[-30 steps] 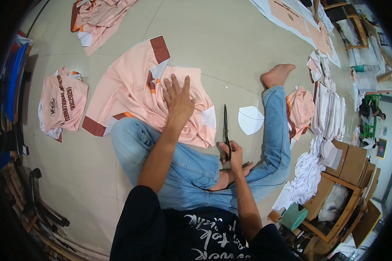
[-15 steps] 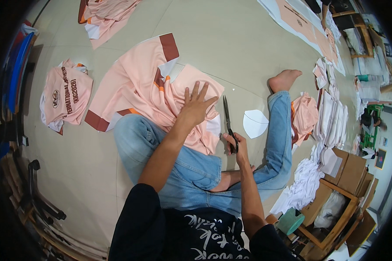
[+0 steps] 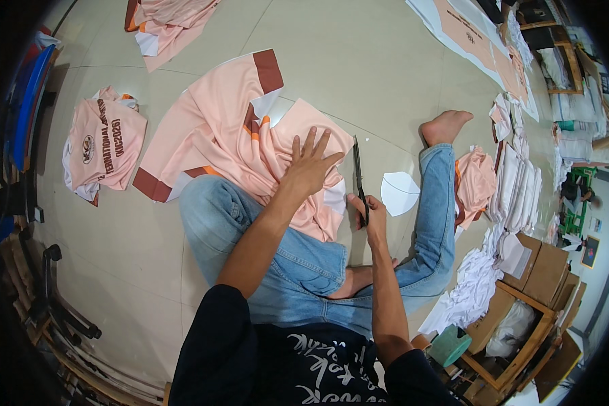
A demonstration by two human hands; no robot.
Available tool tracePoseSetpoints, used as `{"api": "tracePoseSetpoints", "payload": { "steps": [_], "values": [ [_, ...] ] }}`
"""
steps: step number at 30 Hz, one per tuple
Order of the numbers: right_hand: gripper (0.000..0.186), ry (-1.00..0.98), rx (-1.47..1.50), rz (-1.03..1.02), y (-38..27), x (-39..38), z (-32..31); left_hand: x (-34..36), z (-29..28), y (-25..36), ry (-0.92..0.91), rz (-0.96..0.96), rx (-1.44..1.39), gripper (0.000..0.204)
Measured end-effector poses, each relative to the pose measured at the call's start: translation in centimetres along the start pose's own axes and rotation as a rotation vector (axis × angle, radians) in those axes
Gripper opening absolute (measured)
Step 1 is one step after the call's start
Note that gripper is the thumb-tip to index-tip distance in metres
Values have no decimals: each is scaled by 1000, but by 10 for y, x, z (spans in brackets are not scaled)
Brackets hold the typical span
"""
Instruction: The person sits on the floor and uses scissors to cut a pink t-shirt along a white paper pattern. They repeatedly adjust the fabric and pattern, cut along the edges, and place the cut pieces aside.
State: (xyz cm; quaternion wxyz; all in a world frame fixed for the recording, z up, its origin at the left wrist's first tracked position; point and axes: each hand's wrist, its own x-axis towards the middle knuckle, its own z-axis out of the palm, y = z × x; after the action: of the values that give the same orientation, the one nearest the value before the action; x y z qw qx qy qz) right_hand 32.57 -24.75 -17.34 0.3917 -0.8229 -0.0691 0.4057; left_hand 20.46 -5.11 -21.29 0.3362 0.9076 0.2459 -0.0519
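Observation:
My left hand (image 3: 309,166) lies flat with spread fingers on a peach-pink fabric piece (image 3: 213,111) with maroon, orange and white parts, bunched on the floor in front of my legs. Black-handled scissors (image 3: 358,169) are gripped in my right hand (image 3: 373,218), just right of the cloth. Their blades point away from me, and the tip is at the cloth's upper right corner. Whether the blades touch the fabric I cannot tell. To the right of the scissors lies a white rounded cut piece (image 3: 400,193), with a tiny white scrap (image 3: 367,139) farther off.
A folded pink printed garment (image 3: 108,145) lies at left, another pink garment (image 3: 176,20) at far left. Beyond my bare foot (image 3: 446,127) are a pink bundle (image 3: 476,179), white fabric stacks (image 3: 514,193) and cardboard boxes (image 3: 545,271). A chair base (image 3: 61,291) stands at left.
The scissors have moved slightly away from me, their tip now level with the cloth's corner. My left hand stays flat on the fabric. The whole view has shifted a little.

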Motion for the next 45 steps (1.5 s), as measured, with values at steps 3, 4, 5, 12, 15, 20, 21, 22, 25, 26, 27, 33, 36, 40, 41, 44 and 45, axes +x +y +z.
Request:
{"api": "tracePoseSetpoints", "payload": {
  "steps": [3, 4, 5, 12, 15, 20, 21, 22, 25, 26, 27, 33, 36, 40, 41, 44, 45],
  "values": [
    [44, 8, -26, 6, -5, 1, -2, 1, -4, 2, -28, -13, -9, 87],
    [44, 7, -29, 11, -6, 1, -3, 0, -4, 2, -23, -13, -7, 86],
    [44, -5, -35, 10, -7, 3, -6, 0, -4, 2, -18, -12, -5, 86],
    [48, -4, -116, -22, -7, 11, -18, 0, -3, 2, -29, -24, 12, 85],
    [51, 28, -100, -28, -4, 5, -13, -1, -6, 3, -39, -18, -47, 83],
    [48, 70, 19, 37, 5, -14, -7, 1, -4, 1, -54, -34, 92, 82],
    [47, 77, 33, 41, 9, -16, -7, 1, -3, 0, -63, -38, 130, 83],
    [46, 92, 47, 50, 16, -20, -9, 1, -4, 1, -7, -58, 87, 84],
    [43, 108, 70, 27, 26, -20, -11, 0, -9, -3, 198, -149, -9, 85],
    [42, 106, 75, 9, 27, -20, -11, 2, -9, -5, 293, -200, -19, 84],
    [41, 107, 81, 5, 28, -20, -10, 3, -9, -5, 388, -250, -30, 82],
    [40, 111, 94, 5, 27, -21, -10, 4, -36, 13, 373, -169, -141, 48],
    [41, 195, 38, -33, 27, -25, -5, 2, -40, 15, 335, -165, -167, 25],
    [43, 438, -224, -123, 29, -39, 11, -5, -36, 13, 250, -173, -120, 17],
    [44, 494, -296, -137, 34, -42, 10, -10, -34, 15, 210, -182, -81, 17],
    [47, 483, -319, -230, 55, -56, -2, -34, -23, 20, 171, -169, 46, 17],
    [46, 469, -328, -250, 60, -62, -7, -38, -8, 15, 209, -140, 87, 17]
  ]
}}
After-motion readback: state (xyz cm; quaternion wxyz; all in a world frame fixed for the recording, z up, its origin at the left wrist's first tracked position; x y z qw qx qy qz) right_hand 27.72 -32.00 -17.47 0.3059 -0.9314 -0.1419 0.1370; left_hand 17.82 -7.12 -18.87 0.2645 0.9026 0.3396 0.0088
